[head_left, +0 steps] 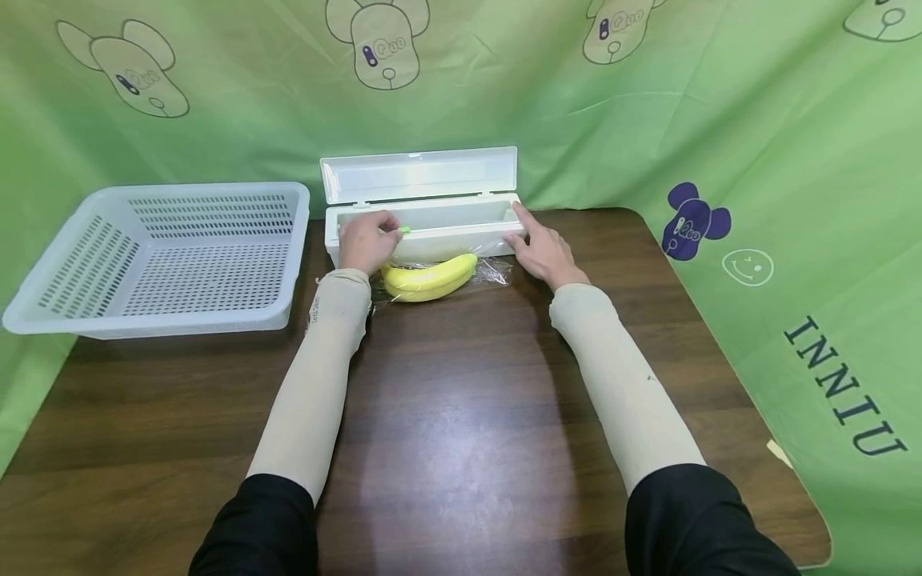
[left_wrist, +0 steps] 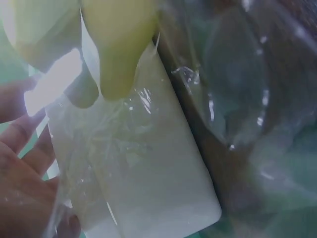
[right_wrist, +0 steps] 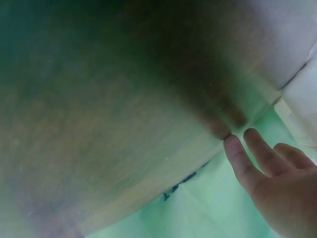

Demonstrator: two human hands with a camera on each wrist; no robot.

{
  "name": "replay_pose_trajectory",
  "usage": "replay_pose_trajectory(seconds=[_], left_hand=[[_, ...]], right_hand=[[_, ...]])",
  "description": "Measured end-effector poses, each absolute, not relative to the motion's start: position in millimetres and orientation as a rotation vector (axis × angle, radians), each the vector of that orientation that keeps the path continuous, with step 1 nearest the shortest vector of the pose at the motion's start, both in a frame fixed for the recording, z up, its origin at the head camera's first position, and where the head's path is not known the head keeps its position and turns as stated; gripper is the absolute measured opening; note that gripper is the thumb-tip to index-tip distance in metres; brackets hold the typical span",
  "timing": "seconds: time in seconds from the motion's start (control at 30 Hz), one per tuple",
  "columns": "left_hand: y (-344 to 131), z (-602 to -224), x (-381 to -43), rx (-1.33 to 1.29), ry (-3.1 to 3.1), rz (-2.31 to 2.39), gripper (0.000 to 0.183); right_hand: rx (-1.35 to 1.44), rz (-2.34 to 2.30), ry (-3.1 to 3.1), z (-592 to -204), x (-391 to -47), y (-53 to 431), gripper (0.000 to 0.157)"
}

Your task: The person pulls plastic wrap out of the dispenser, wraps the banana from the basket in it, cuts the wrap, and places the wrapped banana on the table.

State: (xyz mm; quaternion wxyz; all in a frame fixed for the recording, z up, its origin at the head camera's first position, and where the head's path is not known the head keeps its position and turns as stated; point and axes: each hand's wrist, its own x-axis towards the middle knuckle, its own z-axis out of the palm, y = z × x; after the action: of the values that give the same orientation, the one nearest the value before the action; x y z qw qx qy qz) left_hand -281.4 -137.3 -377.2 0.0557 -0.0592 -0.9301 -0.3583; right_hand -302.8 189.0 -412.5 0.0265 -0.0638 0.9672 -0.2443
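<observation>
A long white box [head_left: 461, 242] stands at the back of the table with its hinged translucent lid [head_left: 421, 176] raised. My left hand [head_left: 367, 242] is at the box's left end, thumb and fingertips pinching a small green tab [head_left: 405, 230] at the front rim. On the right corner rests my right hand [head_left: 543, 248], index finger on the rim and thumb against the front. Yellow bananas [head_left: 430, 280] lie before the box in clear plastic film [head_left: 493, 272]. In the left wrist view, film [left_wrist: 233, 99] hangs close to the camera and overlaps the white box [left_wrist: 148, 183].
A white perforated plastic basket [head_left: 209, 280] stands on the left of the brown wooden table [head_left: 461, 448]. Green printed cloth [head_left: 504, 96] hangs behind and along the right side. The table's right edge slants toward the front corner.
</observation>
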Motion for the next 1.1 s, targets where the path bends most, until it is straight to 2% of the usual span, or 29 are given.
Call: replay_pose_trajectory(seconds=[0.43,0.67,1.1], left_hand=[[-150,-379,-279,-0.173,-2.765,-1.056,0.017],[-159,-383,-274,-0.062,-2.738,-1.144,0.011],[-171,-392,-272,-0.032,-2.623,-1.319,0.016]], right_hand=[[-0.202,-0.756,2.99,-412,-304,190,0.069],[-0.193,-0.762,2.972,-413,-304,190,0.07],[-0.201,-0.764,2.979,-413,-304,189,0.07]])
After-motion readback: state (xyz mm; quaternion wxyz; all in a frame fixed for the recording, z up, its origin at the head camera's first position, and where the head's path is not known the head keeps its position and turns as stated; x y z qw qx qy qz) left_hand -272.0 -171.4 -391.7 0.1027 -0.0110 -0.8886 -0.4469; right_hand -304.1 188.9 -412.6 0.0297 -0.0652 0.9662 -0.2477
